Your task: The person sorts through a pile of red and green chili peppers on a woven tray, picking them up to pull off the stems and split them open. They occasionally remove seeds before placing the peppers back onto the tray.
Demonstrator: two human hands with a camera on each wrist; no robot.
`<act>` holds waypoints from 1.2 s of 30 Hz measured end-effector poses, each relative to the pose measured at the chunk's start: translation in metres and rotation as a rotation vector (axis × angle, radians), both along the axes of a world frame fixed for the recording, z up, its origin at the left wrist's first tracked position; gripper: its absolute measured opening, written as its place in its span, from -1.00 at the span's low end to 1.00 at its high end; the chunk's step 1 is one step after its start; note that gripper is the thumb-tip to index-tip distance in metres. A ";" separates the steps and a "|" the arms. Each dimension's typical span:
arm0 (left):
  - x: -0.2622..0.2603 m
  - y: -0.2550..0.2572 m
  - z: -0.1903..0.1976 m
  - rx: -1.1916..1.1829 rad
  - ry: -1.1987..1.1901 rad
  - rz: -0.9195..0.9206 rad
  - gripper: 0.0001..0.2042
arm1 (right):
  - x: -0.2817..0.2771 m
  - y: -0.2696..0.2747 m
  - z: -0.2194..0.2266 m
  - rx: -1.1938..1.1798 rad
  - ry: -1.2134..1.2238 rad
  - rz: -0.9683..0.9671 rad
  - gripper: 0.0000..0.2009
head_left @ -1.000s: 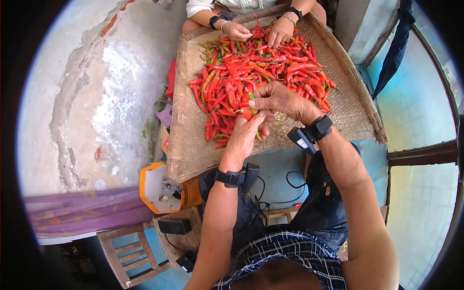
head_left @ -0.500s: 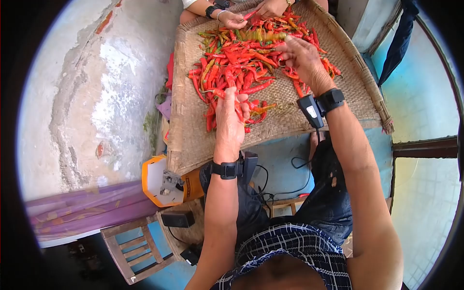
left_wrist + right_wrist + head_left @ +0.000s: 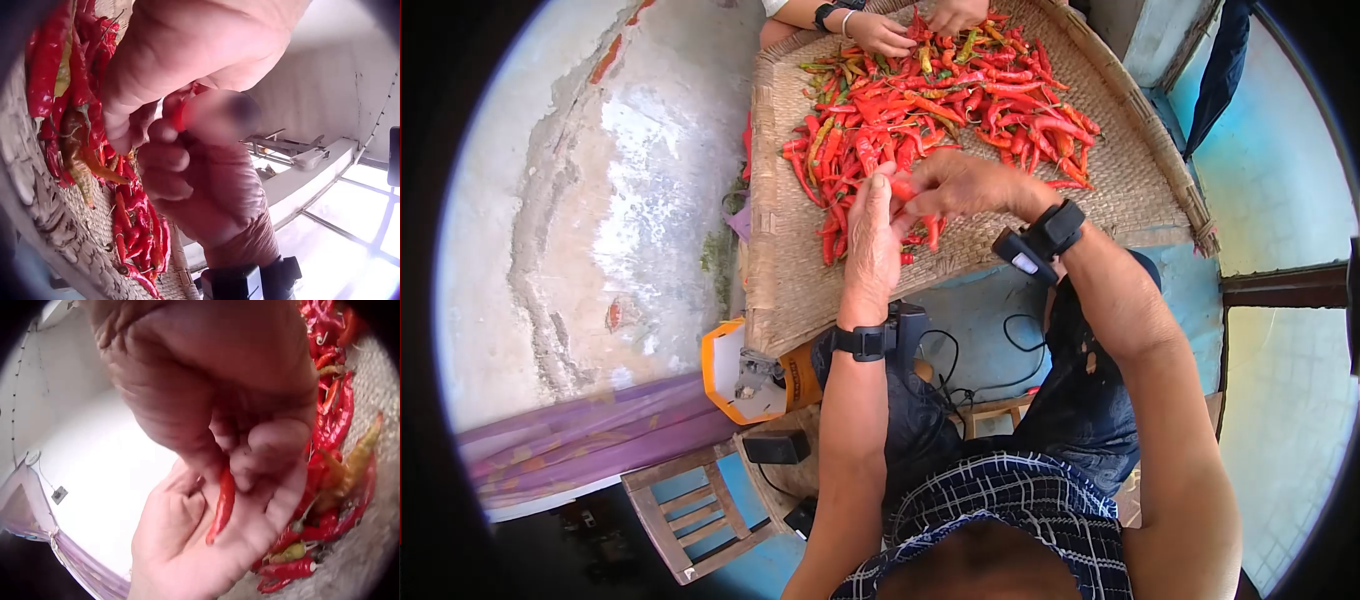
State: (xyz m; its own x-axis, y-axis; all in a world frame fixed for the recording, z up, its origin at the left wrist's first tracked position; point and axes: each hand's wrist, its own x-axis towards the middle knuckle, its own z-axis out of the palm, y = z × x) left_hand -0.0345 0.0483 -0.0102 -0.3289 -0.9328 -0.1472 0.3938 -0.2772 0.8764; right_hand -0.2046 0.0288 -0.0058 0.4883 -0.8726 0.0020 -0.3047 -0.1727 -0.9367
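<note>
Both hands meet over the near side of a heap of chili peppers [image 3: 960, 110]. A red chili pepper [image 3: 224, 509] lies along the left palm, its pointed end toward the wrist. My left hand [image 3: 872, 240] is cupped around it, thumb up at its side. From above, my right hand [image 3: 970, 185] pinches the same pepper with thumb and fingers. Its stem end is hidden among the fingers. In the left wrist view, a blurred bit of red shows between the two hands, with the right fingers curled near it.
The peppers lie on a large woven tray [image 3: 1135, 200] with a raised rim. Across it, another person's hands [image 3: 880, 35] work at the heap's far edge. An orange-and-white box [image 3: 745, 370] stands below the near left corner, beside a wooden chair [image 3: 700, 510].
My right hand has come back from the far side of the heap to the left hand. The left hand stays near the tray's front. The other person's hands have shifted slightly.
</note>
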 end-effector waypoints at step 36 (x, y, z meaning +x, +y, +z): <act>0.015 -0.037 0.022 -0.221 0.044 0.015 -0.79 | 0.000 -0.001 0.001 -0.275 0.085 -0.210 -0.74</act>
